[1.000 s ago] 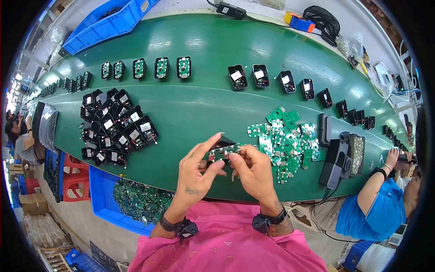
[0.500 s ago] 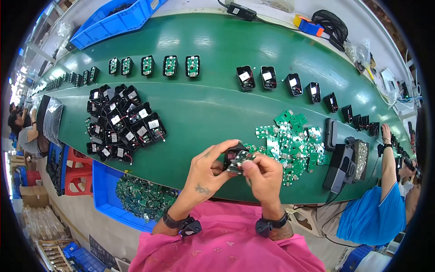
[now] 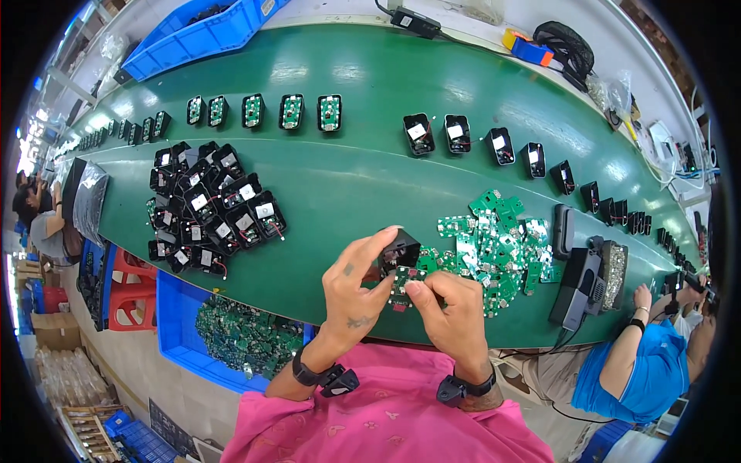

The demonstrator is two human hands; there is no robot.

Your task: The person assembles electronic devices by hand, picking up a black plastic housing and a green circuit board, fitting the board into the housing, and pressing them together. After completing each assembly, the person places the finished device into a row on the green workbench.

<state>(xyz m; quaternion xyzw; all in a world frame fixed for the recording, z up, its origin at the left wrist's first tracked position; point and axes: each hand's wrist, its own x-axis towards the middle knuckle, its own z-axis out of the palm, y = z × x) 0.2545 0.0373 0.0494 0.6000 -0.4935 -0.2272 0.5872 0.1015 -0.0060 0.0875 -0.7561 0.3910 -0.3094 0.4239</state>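
Observation:
My left hand (image 3: 355,289) is wrapped around a small black plastic case (image 3: 401,248), tilted at the bench's near edge. Between the thumb and fingers of my right hand (image 3: 448,305) is a green circuit board (image 3: 401,287), held against the near side of the case. The left thumb tip is close to the board; whether it touches cannot be made out. To the right of my hands lies a loose heap of green circuit boards (image 3: 490,251). Further left on the bench is a pile of black cases (image 3: 208,208) with white parts and red wires inside.
A row of board-filled cases (image 3: 291,113) and a row of open cases (image 3: 457,134) line the bench's far half. A blue bin of boards (image 3: 239,332) stands below the near edge. Right are a grey-black device (image 3: 575,285) and a co-worker in a blue shirt (image 3: 637,363).
The circuit board has turned face-up and shifted nearer to me, out from the case. The case has tipped. The co-worker's arm at the right has drawn back from the case row.

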